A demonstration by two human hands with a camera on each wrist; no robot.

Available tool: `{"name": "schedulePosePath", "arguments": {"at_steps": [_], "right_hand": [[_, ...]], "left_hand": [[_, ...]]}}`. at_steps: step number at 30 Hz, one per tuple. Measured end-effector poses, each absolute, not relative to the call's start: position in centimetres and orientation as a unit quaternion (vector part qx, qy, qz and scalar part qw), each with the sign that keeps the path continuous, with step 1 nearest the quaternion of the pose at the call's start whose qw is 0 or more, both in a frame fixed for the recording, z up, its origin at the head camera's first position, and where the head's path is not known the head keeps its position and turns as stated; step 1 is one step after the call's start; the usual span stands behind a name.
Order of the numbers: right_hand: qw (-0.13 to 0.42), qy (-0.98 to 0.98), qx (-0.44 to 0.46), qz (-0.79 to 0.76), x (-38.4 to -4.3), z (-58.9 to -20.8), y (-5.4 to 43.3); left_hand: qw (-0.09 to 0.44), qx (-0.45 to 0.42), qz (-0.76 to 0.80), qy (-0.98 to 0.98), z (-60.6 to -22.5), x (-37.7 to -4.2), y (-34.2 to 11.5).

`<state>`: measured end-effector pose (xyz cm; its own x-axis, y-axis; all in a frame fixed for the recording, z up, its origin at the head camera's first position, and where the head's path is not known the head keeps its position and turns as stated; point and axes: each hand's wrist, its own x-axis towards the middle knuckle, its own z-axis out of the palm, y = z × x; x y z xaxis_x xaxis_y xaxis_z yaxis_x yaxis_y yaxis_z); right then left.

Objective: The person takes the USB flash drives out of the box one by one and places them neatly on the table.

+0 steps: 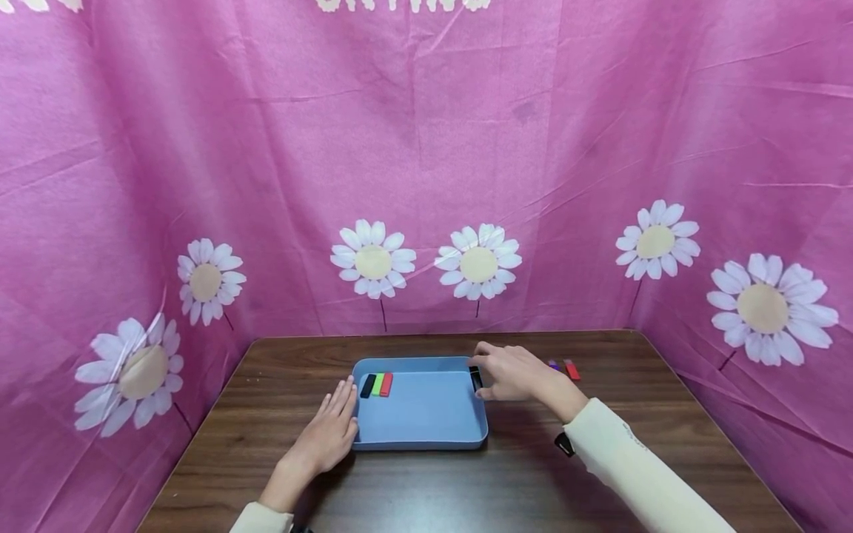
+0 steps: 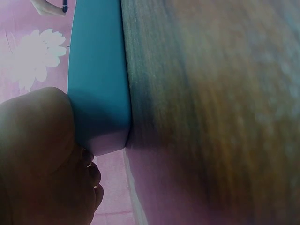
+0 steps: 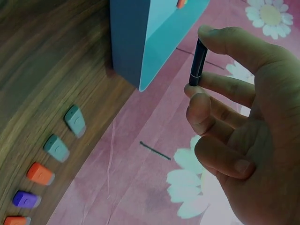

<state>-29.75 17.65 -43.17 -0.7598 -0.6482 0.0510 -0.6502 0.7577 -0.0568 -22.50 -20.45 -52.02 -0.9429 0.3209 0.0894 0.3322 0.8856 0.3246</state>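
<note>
My right hand (image 1: pixel 512 372) pinches a small black stick (image 3: pixel 198 63) with a thin pale band, between thumb and fingertip. It holds the stick upright over the right end of a blue tray (image 1: pixel 426 418). In the tray's back left part a black stick (image 1: pixel 368 386), a green stick (image 1: pixel 378 383) and a red stick (image 1: pixel 386 385) lie side by side. My left hand (image 1: pixel 328 435) rests against the tray's left side with straight fingers; in the left wrist view the hand (image 2: pixel 42 150) is at the tray's corner.
Right of the tray, a row of small flat pieces lies on the wooden table (image 1: pixel 426 492): two grey-green pieces (image 3: pixel 57 148), an orange piece (image 3: pixel 41 173), a purple piece (image 3: pixel 26 199) and another orange one at the frame's edge. A pink daisy-print cloth (image 1: pixel 426 170) hangs behind and at both sides.
</note>
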Motion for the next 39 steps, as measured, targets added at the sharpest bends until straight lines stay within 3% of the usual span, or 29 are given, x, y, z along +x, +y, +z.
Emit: {"name": "schedulePosePath", "arguments": {"at_steps": [39], "right_hand": [[0.008, -0.954, 0.293, 0.059, -28.6, -45.5, 23.6]], "left_hand": [[-0.001, -0.153, -0.15, -0.977, -52.0, -22.4, -20.4]]}}
